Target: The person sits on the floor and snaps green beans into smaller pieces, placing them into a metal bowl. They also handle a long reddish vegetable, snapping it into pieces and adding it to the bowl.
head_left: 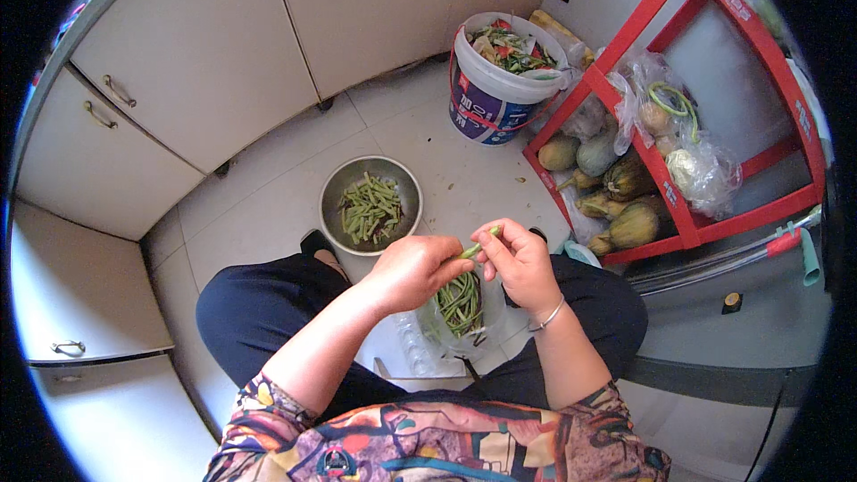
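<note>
My left hand [412, 270] and my right hand [518, 266] meet above my lap, fingertips pinching a green bean [470, 252] between them. Directly below, a clear plastic bag [432, 326] holds long whole green beans [462, 305] between my knees. Just beyond my left hand, a metal bowl [373, 164] rests on the floor. Short broken bean pieces [369, 209] lie heaped inside it. A bracelet [548, 314] circles my right wrist.
A white-and-purple bucket [486, 105] of vegetable scraps stands beyond the bowl. To the right, a red-framed rack [671, 2] holds squashes [635, 225] and bagged vegetables [701, 174]. Pale cabinets [196, 45] line the left and far sides of the tiled floor [259, 214].
</note>
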A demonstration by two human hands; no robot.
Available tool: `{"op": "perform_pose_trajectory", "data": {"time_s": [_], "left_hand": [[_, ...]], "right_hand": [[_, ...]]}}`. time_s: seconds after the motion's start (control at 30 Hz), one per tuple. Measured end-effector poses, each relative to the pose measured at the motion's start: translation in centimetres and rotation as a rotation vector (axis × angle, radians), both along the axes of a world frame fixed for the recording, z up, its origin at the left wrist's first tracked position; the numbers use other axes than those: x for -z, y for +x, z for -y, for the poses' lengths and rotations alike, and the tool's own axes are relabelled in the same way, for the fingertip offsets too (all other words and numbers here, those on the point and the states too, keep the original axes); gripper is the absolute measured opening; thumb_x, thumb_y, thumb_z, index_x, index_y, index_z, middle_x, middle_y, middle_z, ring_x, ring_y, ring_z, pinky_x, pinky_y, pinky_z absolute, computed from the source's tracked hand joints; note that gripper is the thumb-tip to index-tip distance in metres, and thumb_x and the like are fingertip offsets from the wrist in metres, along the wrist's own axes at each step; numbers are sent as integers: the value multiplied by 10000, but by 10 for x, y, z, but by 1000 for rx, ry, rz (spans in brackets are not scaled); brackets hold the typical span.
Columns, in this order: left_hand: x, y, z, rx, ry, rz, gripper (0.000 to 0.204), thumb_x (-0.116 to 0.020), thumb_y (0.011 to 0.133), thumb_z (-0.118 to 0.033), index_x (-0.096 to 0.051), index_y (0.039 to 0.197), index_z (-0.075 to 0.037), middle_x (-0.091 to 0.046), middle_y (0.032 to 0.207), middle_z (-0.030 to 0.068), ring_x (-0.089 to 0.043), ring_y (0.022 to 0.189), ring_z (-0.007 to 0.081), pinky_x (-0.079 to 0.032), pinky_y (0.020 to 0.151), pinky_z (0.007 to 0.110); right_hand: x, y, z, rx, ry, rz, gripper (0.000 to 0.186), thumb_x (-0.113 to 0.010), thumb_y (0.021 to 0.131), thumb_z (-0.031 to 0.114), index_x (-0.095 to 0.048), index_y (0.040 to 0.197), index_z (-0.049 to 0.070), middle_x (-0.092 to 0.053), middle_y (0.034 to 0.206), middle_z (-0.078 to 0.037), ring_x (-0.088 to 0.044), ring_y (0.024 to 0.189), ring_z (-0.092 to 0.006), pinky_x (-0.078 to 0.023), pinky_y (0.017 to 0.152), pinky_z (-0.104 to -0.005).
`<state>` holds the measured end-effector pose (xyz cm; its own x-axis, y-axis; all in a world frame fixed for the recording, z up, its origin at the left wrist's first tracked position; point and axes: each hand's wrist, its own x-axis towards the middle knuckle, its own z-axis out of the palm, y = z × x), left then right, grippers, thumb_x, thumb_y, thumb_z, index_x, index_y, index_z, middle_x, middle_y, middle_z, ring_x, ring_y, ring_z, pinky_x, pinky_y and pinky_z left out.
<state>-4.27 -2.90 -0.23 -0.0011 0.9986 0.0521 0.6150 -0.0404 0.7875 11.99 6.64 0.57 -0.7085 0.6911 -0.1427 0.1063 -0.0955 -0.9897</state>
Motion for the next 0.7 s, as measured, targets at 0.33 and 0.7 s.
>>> {"op": "perform_pose_trajectory", "data": {"time_s": [0.33, 0.7], "left_hand": [[11, -7, -6, -327, 119, 1460, 182, -479, 940, -238, -537, 862, -83, -479, 670, -24, -434, 591, 85, -356, 543, 231], [22, -2, -4, -178, -344, 1309, 133, -584, 883, -190, -491, 919, -102, -543, 743, 5, -445, 588, 55, -307, 495, 194]], "right_hand": [[28, -8, -1, 377, -791, -461, 170, -536, 927, 214, -588, 932, 53, -564, 739, 6, -537, 575, -46, -495, 538, -190], [25, -15, 15, 46, -145, -93, 214, -577, 883, 89, -580, 1075, -5, -602, 823, -25, -553, 639, -61, -471, 601, -193]]}}
